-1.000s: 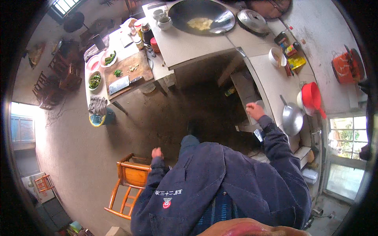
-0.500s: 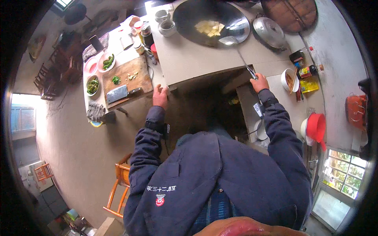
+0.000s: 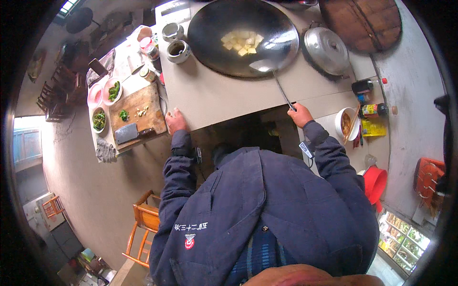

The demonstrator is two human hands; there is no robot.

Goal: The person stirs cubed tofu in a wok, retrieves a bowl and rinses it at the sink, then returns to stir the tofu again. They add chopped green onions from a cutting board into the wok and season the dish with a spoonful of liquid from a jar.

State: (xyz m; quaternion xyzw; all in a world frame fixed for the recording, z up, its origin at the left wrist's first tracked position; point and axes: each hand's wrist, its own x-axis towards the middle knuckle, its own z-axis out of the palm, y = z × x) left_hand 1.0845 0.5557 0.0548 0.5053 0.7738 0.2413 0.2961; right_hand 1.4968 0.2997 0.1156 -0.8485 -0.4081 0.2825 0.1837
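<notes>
My right hand (image 3: 299, 114) grips the long handle of a metal ladle (image 3: 273, 71) whose bowl rests inside the big black wok (image 3: 243, 35). Pale cubes of food (image 3: 242, 41) lie in the wok just beyond the ladle bowl. My left hand (image 3: 175, 120) rests flat on the near corner of the grey stove top (image 3: 217, 97), fingers spread, holding nothing. My dark blue jacket sleeves reach up from below.
Left of the stove, a wooden cutting board (image 3: 138, 112) carries a cleaver (image 3: 127, 133) and chopped greens, with small bowls beside it. A metal lid (image 3: 328, 50), sauce bottles (image 3: 369, 97), a bowl with chopsticks (image 3: 347, 125) and a red basin (image 3: 374, 183) are at right. A wooden chair (image 3: 143, 224) stands behind.
I have moved in toward the stove. My right hand went from a shelf at right to the ladle handle, and my left hand rose onto the stove corner.
</notes>
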